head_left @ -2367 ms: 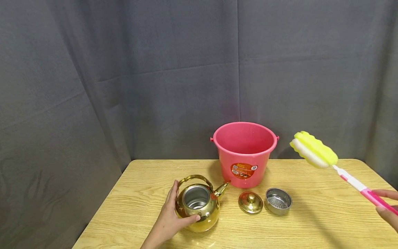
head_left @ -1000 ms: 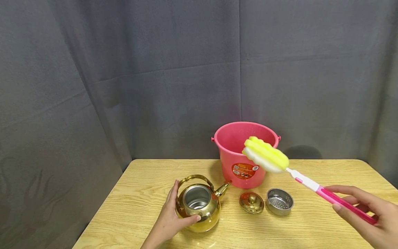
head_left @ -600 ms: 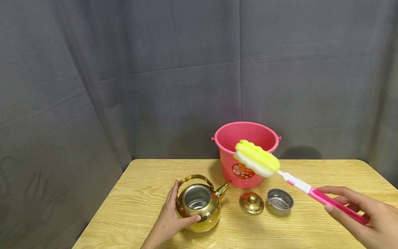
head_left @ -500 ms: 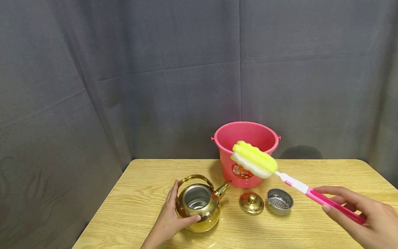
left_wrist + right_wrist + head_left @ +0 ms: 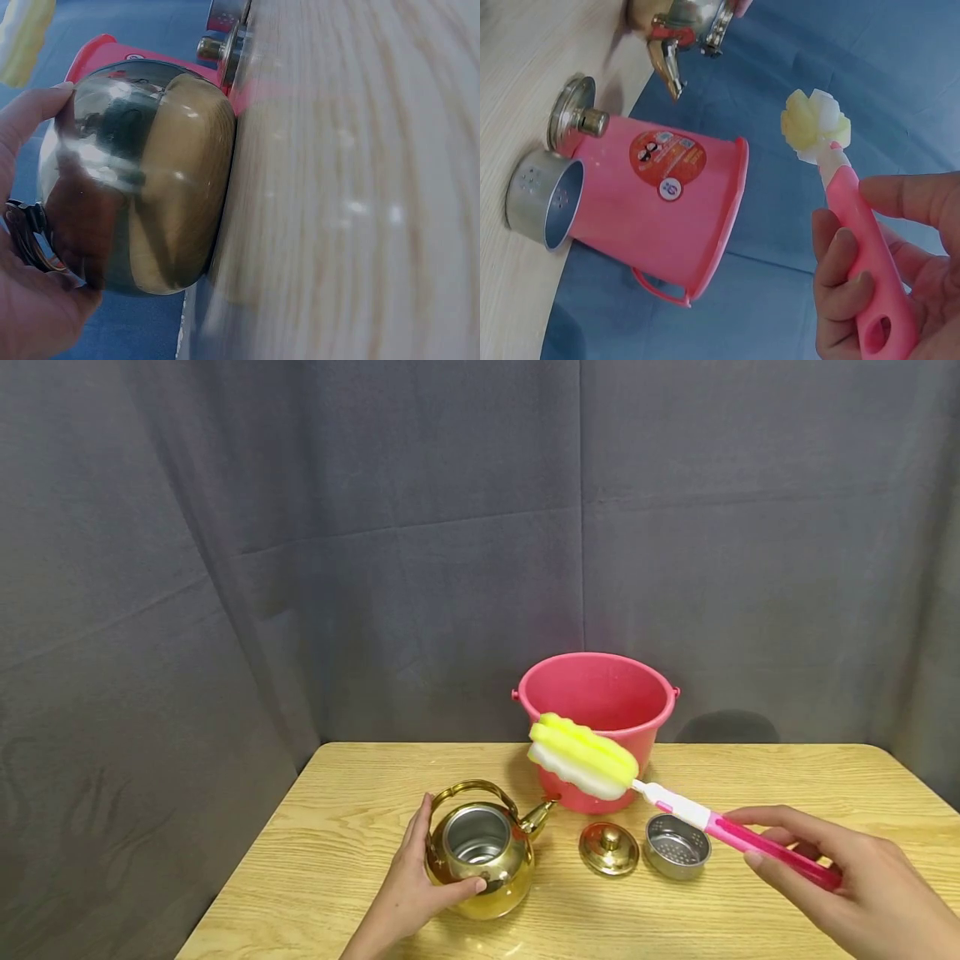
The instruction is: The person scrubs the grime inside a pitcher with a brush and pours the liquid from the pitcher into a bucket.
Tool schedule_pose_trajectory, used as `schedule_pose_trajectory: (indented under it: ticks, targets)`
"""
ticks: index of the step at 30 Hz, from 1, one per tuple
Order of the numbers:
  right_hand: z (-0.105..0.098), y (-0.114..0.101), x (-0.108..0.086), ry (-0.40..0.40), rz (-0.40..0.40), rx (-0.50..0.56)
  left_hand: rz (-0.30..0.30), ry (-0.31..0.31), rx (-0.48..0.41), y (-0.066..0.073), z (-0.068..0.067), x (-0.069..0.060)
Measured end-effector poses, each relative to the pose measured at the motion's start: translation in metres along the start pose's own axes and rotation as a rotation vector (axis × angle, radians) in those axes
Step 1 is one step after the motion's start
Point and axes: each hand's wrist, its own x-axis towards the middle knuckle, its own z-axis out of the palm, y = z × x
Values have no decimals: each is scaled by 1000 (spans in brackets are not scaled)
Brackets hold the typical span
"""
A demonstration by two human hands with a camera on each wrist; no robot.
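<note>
A sponge bottle brush (image 5: 583, 755) with a yellow and white head slants above the table in my right hand (image 5: 855, 877). Fingers and thumb grip its pink handle (image 5: 874, 262). On the table stands a lidless gold kettle (image 5: 498, 893), its steel-lined mouth facing up and its spout pointing right. My left hand (image 5: 420, 885) holds the kettle's left side, thumb across the front. The brush head hangs in the air right of the kettle's opening, apart from it, and covers part of the bucket in the head view. The left hand's far fingers are partly hidden by the kettle.
Behind the spout is a pink bucket (image 5: 637, 745). A gold lid (image 5: 609, 850) lies right of the kettle, beside a perforated steel strainer cup (image 5: 677, 852). The wooden table (image 5: 337, 793) meets a grey curtain (image 5: 420, 593) at the back and left.
The brush in my right hand has come in from the right edge, moving left and slightly down past the bucket's front. My left hand and the kettle have stayed in place.
</note>
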Motion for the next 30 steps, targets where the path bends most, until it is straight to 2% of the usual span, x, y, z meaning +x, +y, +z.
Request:
schedule_pose_trajectory:
  ticks: [4,8,14,20,25,30]
  targets:
    - [3,-4,3,-14,-55,29,-4,-1,-3,1,0,0]
    - [7,-7,6,-62,-38,50,-10,-2,0,2,0,-1]
    - [15,-10,8,-13,-133,79,-18,-4,5,2,0,-1]
    - [22,-18,11,-38,-130,108,-19,-6,5,2,0,-1]
    - [26,-25,14,-62,-158,142,-21,-3,9,1,-1,-1]
    - [31,-31,14,-48,-198,155,-24,-6,11,1,-1,-1]
